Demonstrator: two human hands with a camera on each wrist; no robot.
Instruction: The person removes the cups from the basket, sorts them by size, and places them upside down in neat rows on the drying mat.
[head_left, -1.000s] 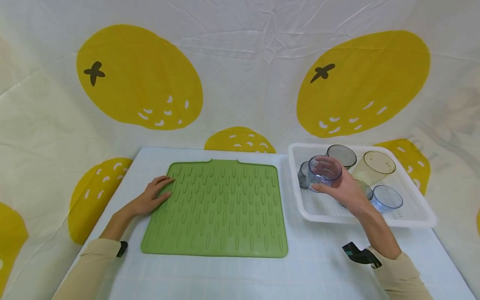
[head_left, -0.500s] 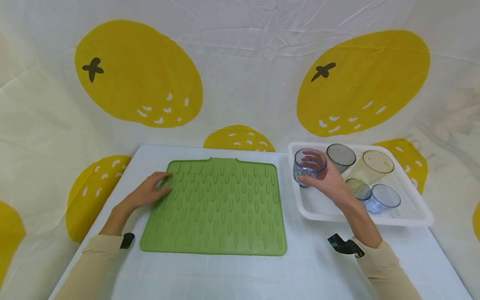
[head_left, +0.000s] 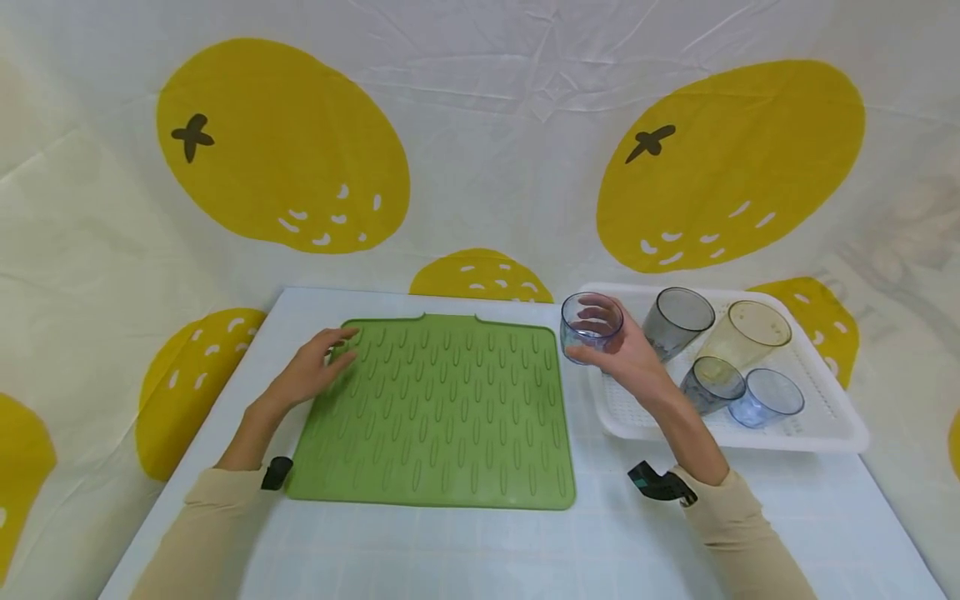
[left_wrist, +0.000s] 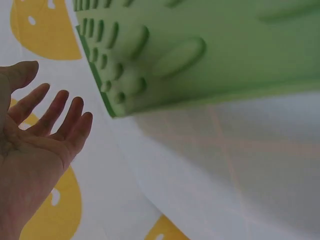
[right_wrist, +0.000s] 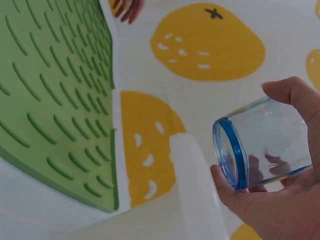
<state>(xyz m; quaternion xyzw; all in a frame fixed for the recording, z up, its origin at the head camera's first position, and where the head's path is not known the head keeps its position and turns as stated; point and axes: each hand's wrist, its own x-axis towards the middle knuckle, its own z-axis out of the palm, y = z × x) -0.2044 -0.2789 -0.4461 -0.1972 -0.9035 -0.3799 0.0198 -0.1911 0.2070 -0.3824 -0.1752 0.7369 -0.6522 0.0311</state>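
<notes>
My right hand (head_left: 633, 362) grips a clear bluish drinking glass (head_left: 572, 340), thumb on the near side and fingers behind. The glass is upright, raised between the green ridged mat (head_left: 450, 417) and the white basket (head_left: 851, 437). In the right wrist view the glass (right_wrist: 280, 135) shows a thick blue base, with the thumb and fingers around its sides. My left hand (head_left: 306, 372) is over the mat's upper left edge, fingers spread and loosely bent, holding nothing. The left wrist view shows that hand (left_wrist: 45, 135) apart from the mat.
The basket at the right holds a tall grey glass (head_left: 667, 332), a yellowish glass (head_left: 731, 342), a smaller grey glass (head_left: 705, 393) and a light blue glass (head_left: 757, 404). The right forearm passes over its left front rim. A fruit-print cloth (head_left: 495, 167) hangs behind the table.
My right hand has carried the glass leftward from above the basket to its left rim. My left hand has shifted slightly right over the mat's edge.
</notes>
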